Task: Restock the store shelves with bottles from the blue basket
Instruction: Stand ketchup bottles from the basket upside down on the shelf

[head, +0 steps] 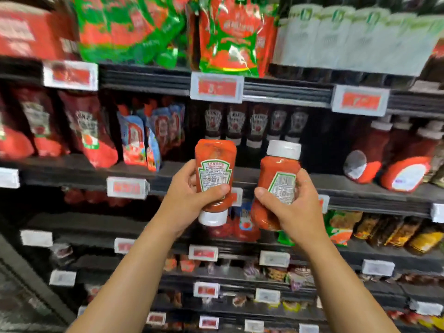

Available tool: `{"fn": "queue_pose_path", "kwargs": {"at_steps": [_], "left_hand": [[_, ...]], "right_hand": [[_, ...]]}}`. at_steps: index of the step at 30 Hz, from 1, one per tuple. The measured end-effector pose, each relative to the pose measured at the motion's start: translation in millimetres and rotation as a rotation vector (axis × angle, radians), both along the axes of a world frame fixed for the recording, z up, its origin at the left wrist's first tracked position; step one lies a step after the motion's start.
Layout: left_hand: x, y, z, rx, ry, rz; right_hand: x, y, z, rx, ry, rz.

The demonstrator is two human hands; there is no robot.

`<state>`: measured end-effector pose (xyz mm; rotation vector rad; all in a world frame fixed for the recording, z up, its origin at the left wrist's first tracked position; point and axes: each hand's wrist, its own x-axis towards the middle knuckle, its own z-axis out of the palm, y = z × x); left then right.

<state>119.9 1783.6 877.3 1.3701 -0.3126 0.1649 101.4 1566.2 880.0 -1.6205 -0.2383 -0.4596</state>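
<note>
The left hand [189, 188] clasps a ketchup bottle [214, 179] cap-down; at its 3 o'clock the right hand [292, 207] clasps a second bottle [276, 186] cap-up; both hover before the shelf [72, 174]. This looks like the placing step; next, each needs setting cap-down, probably, into the row [254, 123] at 12 o'clock; motion blur smears labels; the blue basket is out of view.

Dark store shelves [276, 175] fill the view in stacked tiers, each front edge carrying white price tags [216, 87] with red panels. Red and green pouches [228, 34] crowd the top tier; dark sauce bottles [236, 121] stand further back below.
</note>
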Motion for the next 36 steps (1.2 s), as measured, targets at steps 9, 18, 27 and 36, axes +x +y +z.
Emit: {"fn": "queue_pose_path", "kwargs": {"at_steps": [9, 18, 27, 36], "left_hand": [[43.6, 42.4, -1.3, -0.001, -0.001, 0.002], [46.0, 19.0, 3.1, -0.018, -0.028, 0.070], [47.3, -47.2, 8.0, 0.075, -0.030, -0.006], [84.2, -139.6, 17.6, 0.136, -0.034, -0.073]], "right_hand": [[106.5, 42.5, 24.3, -0.262, 0.106, -0.116], [143.8, 51.7, 16.3, -0.416, 0.254, -0.011], [109.0, -29.1, 25.1, -0.231, 0.098, -0.047], [85.4, -80.6, 49.2, 0.018, -0.009, 0.083]]}}
